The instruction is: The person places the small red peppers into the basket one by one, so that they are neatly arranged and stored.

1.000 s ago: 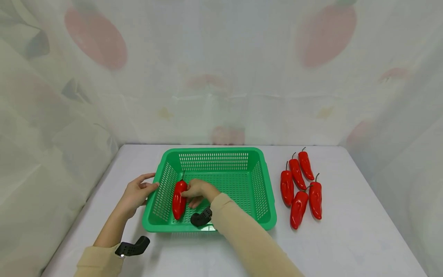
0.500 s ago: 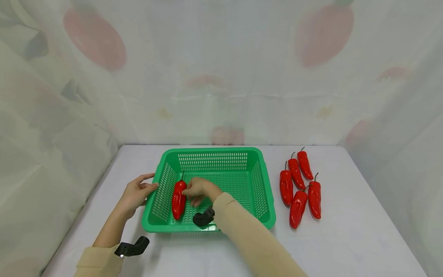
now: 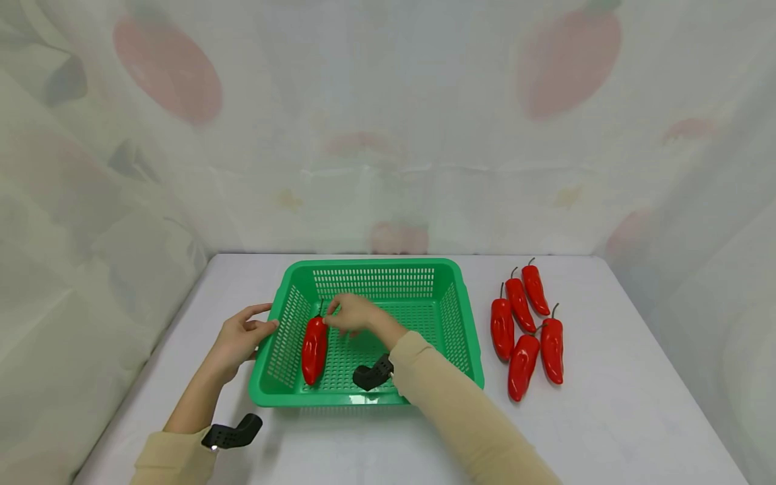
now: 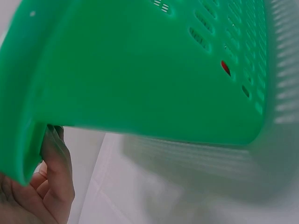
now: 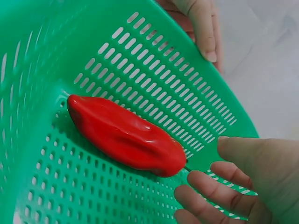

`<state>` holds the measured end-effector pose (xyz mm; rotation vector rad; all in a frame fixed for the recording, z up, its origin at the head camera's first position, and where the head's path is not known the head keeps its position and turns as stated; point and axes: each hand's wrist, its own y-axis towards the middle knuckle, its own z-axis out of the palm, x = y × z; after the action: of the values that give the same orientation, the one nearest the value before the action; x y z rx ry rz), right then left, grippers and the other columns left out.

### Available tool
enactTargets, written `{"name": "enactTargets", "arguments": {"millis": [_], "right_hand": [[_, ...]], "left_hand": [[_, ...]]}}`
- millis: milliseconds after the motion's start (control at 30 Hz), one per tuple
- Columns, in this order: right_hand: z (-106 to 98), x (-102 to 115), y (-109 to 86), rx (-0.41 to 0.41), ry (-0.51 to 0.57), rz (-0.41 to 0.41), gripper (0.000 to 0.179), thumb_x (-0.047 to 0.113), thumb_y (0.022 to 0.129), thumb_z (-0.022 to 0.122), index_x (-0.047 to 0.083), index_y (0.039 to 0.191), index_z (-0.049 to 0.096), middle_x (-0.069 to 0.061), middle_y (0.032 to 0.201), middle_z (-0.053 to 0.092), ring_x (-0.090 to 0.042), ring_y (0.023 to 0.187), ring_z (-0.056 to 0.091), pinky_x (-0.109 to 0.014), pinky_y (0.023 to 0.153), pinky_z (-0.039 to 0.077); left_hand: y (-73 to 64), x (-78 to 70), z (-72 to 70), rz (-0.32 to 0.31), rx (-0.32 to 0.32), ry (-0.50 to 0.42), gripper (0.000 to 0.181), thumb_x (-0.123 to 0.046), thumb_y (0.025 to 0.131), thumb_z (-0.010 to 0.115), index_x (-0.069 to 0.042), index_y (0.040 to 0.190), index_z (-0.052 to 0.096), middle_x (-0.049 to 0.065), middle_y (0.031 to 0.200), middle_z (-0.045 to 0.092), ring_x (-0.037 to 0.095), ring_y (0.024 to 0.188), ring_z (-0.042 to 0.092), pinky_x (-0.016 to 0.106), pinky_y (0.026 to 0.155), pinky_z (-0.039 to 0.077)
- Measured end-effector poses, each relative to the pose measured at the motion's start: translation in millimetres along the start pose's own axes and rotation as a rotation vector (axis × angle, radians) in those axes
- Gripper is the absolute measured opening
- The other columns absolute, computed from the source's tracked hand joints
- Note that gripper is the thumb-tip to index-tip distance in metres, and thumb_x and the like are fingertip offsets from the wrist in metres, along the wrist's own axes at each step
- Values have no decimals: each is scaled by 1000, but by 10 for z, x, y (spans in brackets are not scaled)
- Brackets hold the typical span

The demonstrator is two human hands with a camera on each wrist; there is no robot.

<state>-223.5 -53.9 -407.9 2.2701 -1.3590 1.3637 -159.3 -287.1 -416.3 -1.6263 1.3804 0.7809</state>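
Observation:
The green plastic basket [image 3: 303, 400] has slotted walls. My left hand [image 3: 239, 337] grips its left rim, the thumb on top and the fingers curled beneath the lip, as the left wrist view shows. Inside, along the left wall, lies a glossy red chili pepper [image 3: 314, 350] with its stem toward the back. My right hand [image 3: 358, 313] hovers in the basket beside the pepper's stem end. In the right wrist view, the thumb and fingers of that hand [image 5: 233, 182] are spread apart around the stem, and the pepper [image 5: 126, 133] rests on the basket floor.
Several more red chili peppers [image 3: 523, 367] lie grouped on the white table [image 3: 618, 404], right of the basket. A pale curtain [image 3: 388, 195] with faded fruit prints hangs behind the table and along both sides. Dark wrist mounts [image 3: 232, 434] stick out from both wrists.
My right hand has let go of the pepper's side and moved back and slightly right, up toward the stem end. The pepper, the basket and my left hand have stayed in place.

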Motion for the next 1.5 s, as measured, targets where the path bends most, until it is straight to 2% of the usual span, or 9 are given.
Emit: {"name": "enactTargets", "arguments": {"millis": [100,267,400,500,700,1100,1300,1500], "right_hand": [[-40,2,-11,-9,-40,-38,28,25,93,55,7,114,55,-15,86,68,-28,79,66,-35,64,56],[-106,6,-37,-27,-61,-98,30,25,92,56,6,115,55,-12,88,69,-28,73,66,-29,57,53],[-184,23,-90,-57,-82,-149,30,25,91,58,5,114,56,-7,92,69,-17,69,64,-23,60,49],[-257,49,-149,-85,-128,-186,29,26,91,58,8,114,57,-4,97,67,-9,76,62,-22,68,48],[-391,85,-242,-117,-197,-251,29,29,91,57,13,116,57,-3,102,65,-12,89,61,-23,75,48],[-580,43,-434,-153,-146,-328,30,28,92,56,18,120,54,0,106,62,-13,93,61,-23,76,49],[-684,16,-543,-210,-147,-355,31,27,91,57,17,120,54,2,103,62,-14,94,60,-24,78,48],[-820,-70,-630,-262,-137,-375,29,25,92,57,16,119,55,2,107,61,-14,96,59,-25,78,49]], "left_hand": [[-5,-3,0,-2,-2,1,60,-30,92,57,-5,140,32,19,99,62,19,73,66,38,63,57],[-8,-2,-1,-2,-5,1,60,-30,91,57,-5,140,32,19,99,62,19,73,66,38,63,57],[-7,-6,5,-5,-1,-4,60,-29,92,57,-6,140,32,20,99,62,19,73,66,38,63,57],[-11,-13,8,-7,1,-4,59,-29,92,57,-6,140,32,20,100,61,19,73,66,38,63,57],[-17,-14,6,-4,1,-2,59,-29,92,57,-5,140,32,20,100,61,19,73,66,38,63,57],[-11,-1,3,-4,1,-8,60,-30,92,57,-6,140,32,20,98,61,18,72,66,37,63,57],[-5,-3,6,-3,1,-10,60,-30,92,57,-6,140,31,20,100,60,18,72,66,37,63,57],[2,-2,4,-4,-4,-8,59,-30,92,56,-6,140,31,21,100,60,18,73,66,37,63,57]]}}
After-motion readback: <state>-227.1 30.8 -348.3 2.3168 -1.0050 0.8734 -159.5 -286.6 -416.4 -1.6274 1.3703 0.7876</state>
